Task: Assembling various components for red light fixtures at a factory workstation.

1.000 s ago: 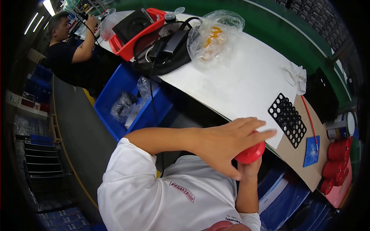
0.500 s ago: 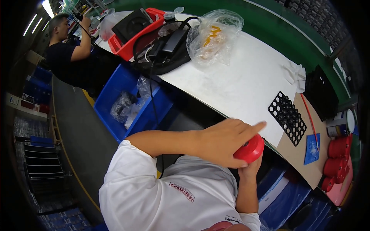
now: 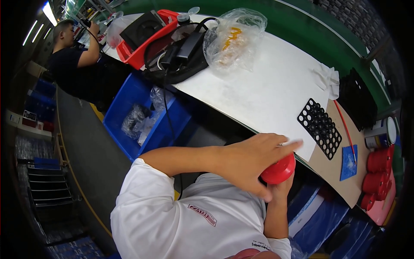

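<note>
A smooth red round part (image 3: 279,170) sits between my two hands, just off the near edge of the worktable. My left hand (image 3: 250,162) reaches over it from the left, fingers stretched out and thumb spread away below it. That hand's palm hides part of the red part, so contact there cannot be made out. From underneath, my right hand (image 3: 282,187) holds the red part; most of its fingers are hidden behind it. On the table beyond my hands lies a black perforated tray (image 3: 305,117) with several black round pieces in it.
Right of the tray are a red stick (image 3: 343,121), a blue sheet (image 3: 348,164), stacked red parts (image 3: 376,183) and a can (image 3: 381,134). A plastic bag (image 3: 235,41), a power adapter (image 3: 189,46) and a red bin (image 3: 140,52) lie farther left. A blue bin (image 3: 114,123) stands below; a co-worker (image 3: 71,60) works behind.
My left thumb has moved down off the red part and the left fingers have spread wider. My right hand keeps hold of the part. The view has shifted slightly.
</note>
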Demonstrator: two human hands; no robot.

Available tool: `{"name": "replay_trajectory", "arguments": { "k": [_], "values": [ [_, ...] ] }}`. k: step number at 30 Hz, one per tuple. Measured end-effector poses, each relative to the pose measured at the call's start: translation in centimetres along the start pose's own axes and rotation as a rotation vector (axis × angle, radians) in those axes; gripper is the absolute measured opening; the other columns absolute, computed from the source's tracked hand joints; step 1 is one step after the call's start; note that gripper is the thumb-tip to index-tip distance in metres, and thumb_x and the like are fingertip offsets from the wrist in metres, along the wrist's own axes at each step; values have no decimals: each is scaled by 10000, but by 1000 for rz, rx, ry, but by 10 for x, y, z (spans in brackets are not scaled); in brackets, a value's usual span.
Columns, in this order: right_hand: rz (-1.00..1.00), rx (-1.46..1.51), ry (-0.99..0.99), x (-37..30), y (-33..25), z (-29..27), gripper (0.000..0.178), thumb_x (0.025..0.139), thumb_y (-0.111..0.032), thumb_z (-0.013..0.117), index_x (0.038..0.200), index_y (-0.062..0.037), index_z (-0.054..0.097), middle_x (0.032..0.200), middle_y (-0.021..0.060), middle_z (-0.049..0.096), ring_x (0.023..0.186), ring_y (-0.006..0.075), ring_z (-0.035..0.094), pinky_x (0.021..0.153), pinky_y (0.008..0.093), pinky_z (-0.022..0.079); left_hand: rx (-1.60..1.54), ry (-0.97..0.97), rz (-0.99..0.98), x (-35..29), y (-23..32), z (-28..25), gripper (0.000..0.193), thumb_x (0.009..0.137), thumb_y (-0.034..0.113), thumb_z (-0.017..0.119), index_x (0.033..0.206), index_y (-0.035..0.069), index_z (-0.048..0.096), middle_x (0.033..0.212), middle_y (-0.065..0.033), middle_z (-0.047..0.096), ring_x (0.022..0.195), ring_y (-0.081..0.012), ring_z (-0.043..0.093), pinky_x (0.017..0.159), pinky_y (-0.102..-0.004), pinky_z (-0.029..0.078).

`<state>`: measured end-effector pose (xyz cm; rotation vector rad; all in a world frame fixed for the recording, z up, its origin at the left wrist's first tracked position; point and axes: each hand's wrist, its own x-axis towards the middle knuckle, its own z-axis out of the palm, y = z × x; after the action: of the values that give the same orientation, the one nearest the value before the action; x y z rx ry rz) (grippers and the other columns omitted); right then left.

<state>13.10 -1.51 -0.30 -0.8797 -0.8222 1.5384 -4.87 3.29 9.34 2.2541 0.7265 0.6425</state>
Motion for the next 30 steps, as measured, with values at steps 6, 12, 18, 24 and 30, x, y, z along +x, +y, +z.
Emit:
{"name": "replay_trajectory", "arguments": {
  "k": [6,12,18,24,30],
  "values": [
    [129,176,47,-4,8,-2,474,938,-368,630,1245,-13,564,1170,72,637,1022,145,638,872,289,521,43,-125,91,0,-11,-3,1040,687,241,829,1501,-31,242,1360,-246,461,1240,-390,453,1066,-430,368],
    [-48,4,-55,-3,1,1,374,976,-266,602,1243,-4,580,1162,61,637,1023,135,632,860,283,528,-153,-157,-443,8,2,1,1149,661,338,879,1508,-29,196,1429,-246,397,1300,-405,403,1106,-435,342],
    [124,304,-43,-9,6,-7,352,964,-210,613,1246,-1,578,1130,70,652,968,133,650,823,278,545,172,-86,123,3,-9,13,1195,645,350,890,1512,-40,166,1318,-236,491,1174,-391,498,1036,-439,393],
    [169,219,2,-9,17,-24,447,936,-249,643,1308,-34,523,1206,100,616,1063,188,628,902,339,530,2,-116,21,8,-17,18,1126,668,341,879,1496,-39,217,1395,-251,437,1291,-428,422,1087,-445,362],
    [77,-23,-64,-2,5,-12,348,966,-193,624,1268,-27,576,1115,55,664,985,139,642,878,299,530,-92,-144,-263,8,-7,11,1208,624,339,902,1516,-34,178,1411,-257,440,1315,-386,443,1103,-432,360]
  ]
}}
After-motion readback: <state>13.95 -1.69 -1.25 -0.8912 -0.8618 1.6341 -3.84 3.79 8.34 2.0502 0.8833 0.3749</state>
